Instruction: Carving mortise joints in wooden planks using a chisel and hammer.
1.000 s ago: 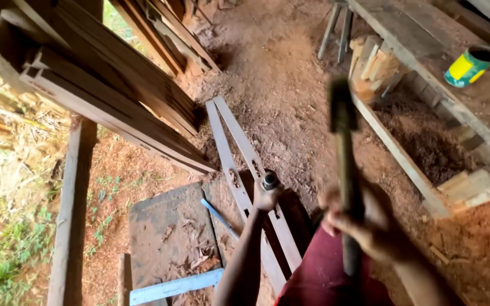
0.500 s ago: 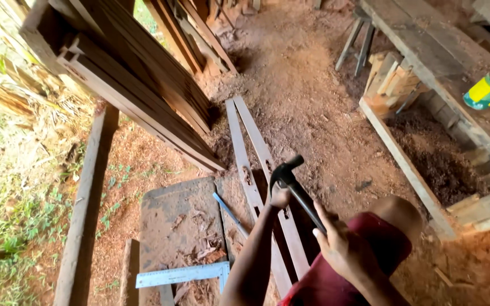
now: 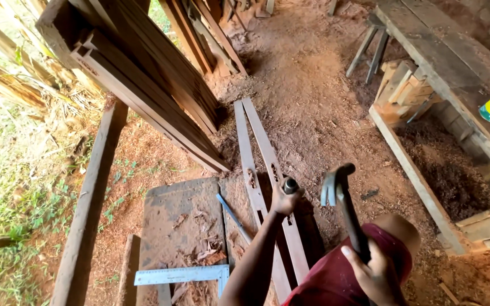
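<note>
A steel square (image 3: 182, 275) lies on the dark board (image 3: 180, 226) at the left, flat and within reach, a blue pencil (image 3: 233, 217) just beside it. Further right, two long slats (image 3: 256, 153) lie side by side on the dirt — low enough to be worked from above. The left hand (image 3: 283, 199) is wrapped round a chisel (image 3: 290, 185), standing it upright on the nearer slat so its top faces up. The right hand (image 3: 376, 272) is clamped on a hammer (image 3: 338, 190) — head raised just beside the chisel, hands apart. A bench (image 3: 443, 62) stands at the far right.
</note>
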